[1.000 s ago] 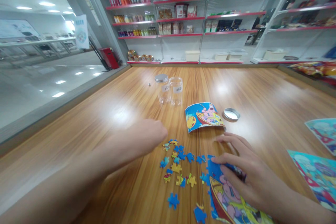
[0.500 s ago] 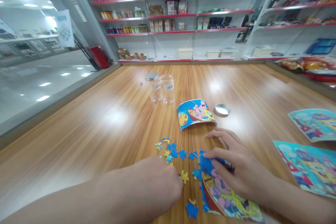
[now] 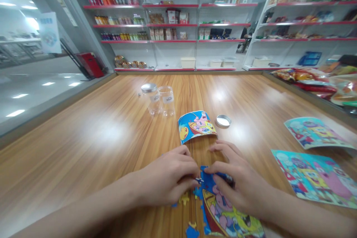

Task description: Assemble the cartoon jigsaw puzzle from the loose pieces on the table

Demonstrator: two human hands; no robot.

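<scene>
A partly built cartoon jigsaw (image 3: 228,217) lies on the wooden table (image 3: 92,137) right in front of me. My left hand (image 3: 170,176) is closed in a pinch on a small blue puzzle piece (image 3: 198,180) at the jigsaw's upper left edge. My right hand (image 3: 237,182) rests on the jigsaw's top, fingers bent and pressing down beside that piece. Loose pieces (image 3: 184,198) lie under and below my left hand, mostly hidden. A curled picture card (image 3: 196,124) stands just beyond both hands.
Two clear jars (image 3: 158,99) stand farther back, one capped, and a loose metal lid (image 3: 223,121) lies right of the card. Two finished puzzle pictures (image 3: 312,173) lie at the right. Snack bags (image 3: 320,80) line the right edge; store shelves (image 3: 178,26) stand behind.
My left hand pulled back from the far loose pieces, closed, and came right to the jigsaw's edge with a blue piece. The right hand stayed on the jigsaw. The view tilted up slightly.
</scene>
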